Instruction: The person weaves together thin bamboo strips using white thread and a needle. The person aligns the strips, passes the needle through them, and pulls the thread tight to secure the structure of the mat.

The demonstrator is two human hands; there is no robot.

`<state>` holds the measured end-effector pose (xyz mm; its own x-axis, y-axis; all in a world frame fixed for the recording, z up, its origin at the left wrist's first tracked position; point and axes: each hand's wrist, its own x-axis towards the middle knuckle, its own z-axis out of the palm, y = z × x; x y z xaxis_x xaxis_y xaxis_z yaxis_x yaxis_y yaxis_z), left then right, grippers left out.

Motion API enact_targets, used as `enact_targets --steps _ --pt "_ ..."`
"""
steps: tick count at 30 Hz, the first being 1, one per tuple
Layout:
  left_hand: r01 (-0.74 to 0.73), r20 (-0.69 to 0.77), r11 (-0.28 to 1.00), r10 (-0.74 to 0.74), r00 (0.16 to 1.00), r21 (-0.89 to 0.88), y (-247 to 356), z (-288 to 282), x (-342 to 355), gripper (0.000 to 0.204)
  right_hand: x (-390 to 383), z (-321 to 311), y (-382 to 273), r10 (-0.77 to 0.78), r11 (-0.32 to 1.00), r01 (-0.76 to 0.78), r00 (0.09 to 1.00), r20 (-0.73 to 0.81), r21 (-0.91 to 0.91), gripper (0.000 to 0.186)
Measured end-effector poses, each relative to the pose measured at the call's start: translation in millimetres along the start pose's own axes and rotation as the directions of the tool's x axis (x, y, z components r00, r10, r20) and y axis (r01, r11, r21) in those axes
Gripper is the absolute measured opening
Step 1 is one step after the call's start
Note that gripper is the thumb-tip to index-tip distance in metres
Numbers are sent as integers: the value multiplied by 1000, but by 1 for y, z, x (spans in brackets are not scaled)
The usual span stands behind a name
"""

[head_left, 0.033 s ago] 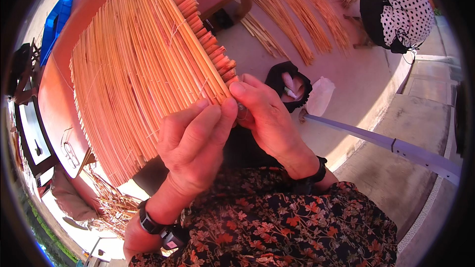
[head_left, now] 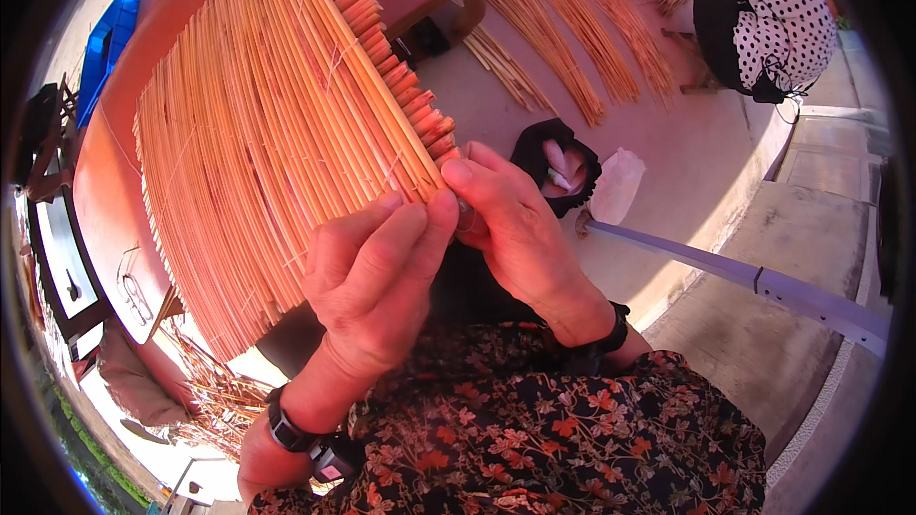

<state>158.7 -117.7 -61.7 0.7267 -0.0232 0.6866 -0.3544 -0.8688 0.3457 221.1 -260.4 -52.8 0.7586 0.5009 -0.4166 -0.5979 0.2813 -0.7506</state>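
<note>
A mat of straight reed stalks (head_left: pixel 258 133) bound side by side with thin pale cord slopes up and away in front of me. Its right edge is a row of thick, rounded orange-brown ends (head_left: pixel 405 86). At the near corner of that edge, my left hand (head_left: pixel 377 262) is closed, thumb and forefinger pinched on the last stalks. My right hand (head_left: pixel 520 243) pinches the same corner from the right, its thumb on top beside the rounded ends. The two sets of fingertips nearly meet. A fine thread seems to show between them, but the fingers mostly hide it.
A reddish table (head_left: pixel 105 191) lies under and left of the mat, with a blue crate (head_left: pixel 107 52) beyond. Long loose reeds (head_left: pixel 563 29) lie on the floor near a seated person (head_left: pixel 778 33). A black bag (head_left: pixel 556 167) and a metal bar (head_left: pixel 744 278) are at the right.
</note>
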Motion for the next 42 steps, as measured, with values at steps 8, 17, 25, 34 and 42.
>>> enact_targets --steps 8,17,25,34,42 --pt "31 25 1000 -31 999 2 -2 1 -8 35 10 7 5 -67 996 66 997 -25 -55 19" --pt "-42 111 999 39 993 19 -9 -21 -3 45 23 -14 -12 -366 727 348 926 94 -592 48" --pt "216 469 891 -4 883 -399 21 -71 -17 29 67 -3 -24 -18 913 93 982 187 -398 37" --pt "711 864 -529 -448 230 -464 35 -93 -71 52 1 23 36 -30 886 96 988 149 -453 41" --pt "749 764 -453 -637 109 -484 48 -121 -96 43 -30 55 64 -58 870 145 980 193 -472 38"
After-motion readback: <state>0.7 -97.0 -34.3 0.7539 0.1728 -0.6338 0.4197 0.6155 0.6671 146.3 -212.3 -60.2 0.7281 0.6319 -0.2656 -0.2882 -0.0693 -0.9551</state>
